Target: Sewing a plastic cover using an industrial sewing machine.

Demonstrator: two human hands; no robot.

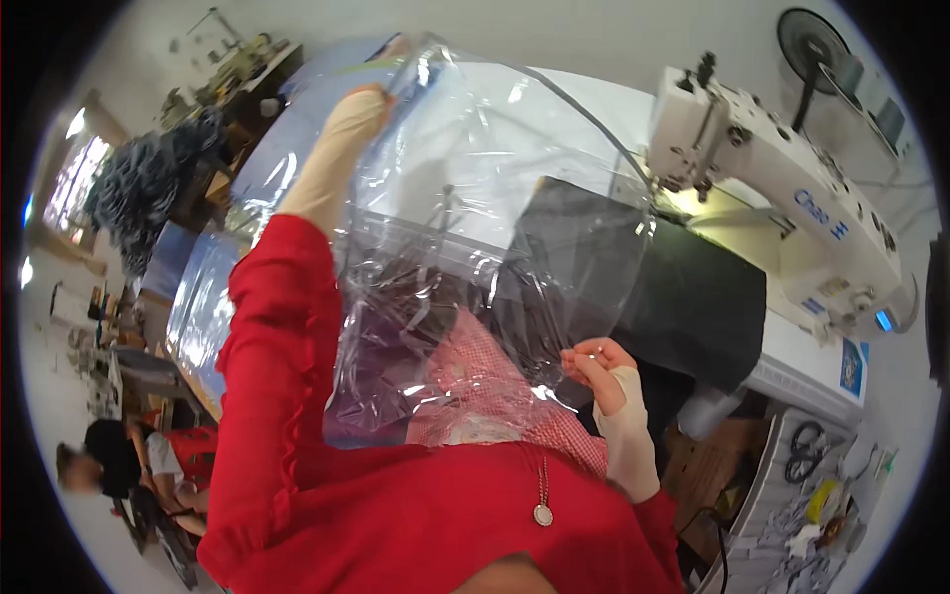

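A large clear plastic sheet (465,168) hangs crumpled in front of me, with a dark strip (584,111) along its upper edge running toward the sewing machine (782,168). My left hand (376,97), in a beige sleeve, reaches far out and is closed at the sheet's upper left edge; its fingertips are hard to see. Close to my body on the right, my right hand (602,374) pinches the sheet's lower edge between thumb and fingers. Black fabric (693,297) lies under the sheet and beside the machine's needle area.
The white machine table (584,84) stretches across the back. More clear plastic (203,307) lies at the left. Pink checked cloth (480,371) covers my lap. At the right stand a fan (811,42) and a cluttered surface with scissors (807,450). A person (129,460) sits at far left.
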